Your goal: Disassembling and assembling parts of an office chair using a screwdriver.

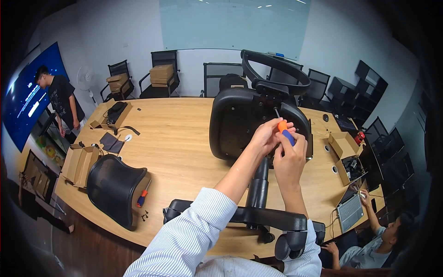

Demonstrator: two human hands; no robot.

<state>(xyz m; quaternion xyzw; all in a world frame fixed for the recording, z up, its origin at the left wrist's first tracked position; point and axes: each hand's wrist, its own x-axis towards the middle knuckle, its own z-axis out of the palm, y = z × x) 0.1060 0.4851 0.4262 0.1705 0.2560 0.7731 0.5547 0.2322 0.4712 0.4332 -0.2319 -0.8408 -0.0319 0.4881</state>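
A black office chair's seat is tipped on its side on the table, its underside toward me. The shaft of an orange-and-blue screwdriver points at the bracket where a looped armrest joins the seat. My right hand grips the blue handle end. Around the front, orange part curl the fingers of my left hand. Whether the tip sits in a screw is too small to tell. The gas cylinder and wheeled base extend toward me, below my forearms.
Left on the table lie a black mesh backrest, another screwdriver, several bolts and open cardboard boxes. At right are a parts box and a laptop used by a seated person. Someone stands far left.
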